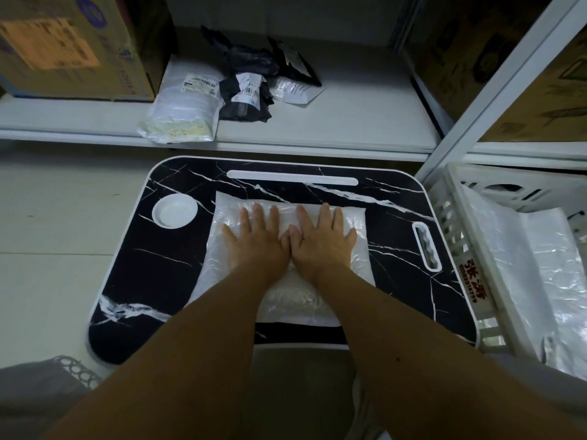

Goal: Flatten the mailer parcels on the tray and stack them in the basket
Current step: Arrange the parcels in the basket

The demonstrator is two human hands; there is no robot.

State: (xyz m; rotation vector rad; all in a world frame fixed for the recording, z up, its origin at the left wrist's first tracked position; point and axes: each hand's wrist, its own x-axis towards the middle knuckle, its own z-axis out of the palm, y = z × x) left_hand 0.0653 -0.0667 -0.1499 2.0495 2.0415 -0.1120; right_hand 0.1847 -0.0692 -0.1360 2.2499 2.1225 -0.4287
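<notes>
Both hands lie flat, side by side, on a white plastic mailer parcel (287, 249) that rests in the middle of a black marble-patterned tray (178, 258). The left hand (254, 241) has its fingers straight and slightly spread, palm down on the left half of the parcel; the right hand (322, 241) is spread the same way on the right half, and the two hands touch at the thumbs. Neither hand grips anything; both press with open palms. The parcel reaches from near the long white slot (292, 177) at the tray's far edge down toward the near edge, its wrinkled film showing between and below the forearms. A round white cup recess (174, 211) sits in the tray's far left corner, and a white-rimmed handle cutout (426, 247) on its right side. Just beside the tray on the right stands a white slatted basket (470, 274) with red lettering on its rim, and a flattened white mailer (552, 268) lies inside it. On the low white shelf (365, 122) beyond the tray lie a white bagged parcel (184, 109), a crumpled black mailer (247, 87) with labels, and a small clear-and-white packet (295, 90). A cardboard box (70, 46) stands at the shelf's left end.
</notes>
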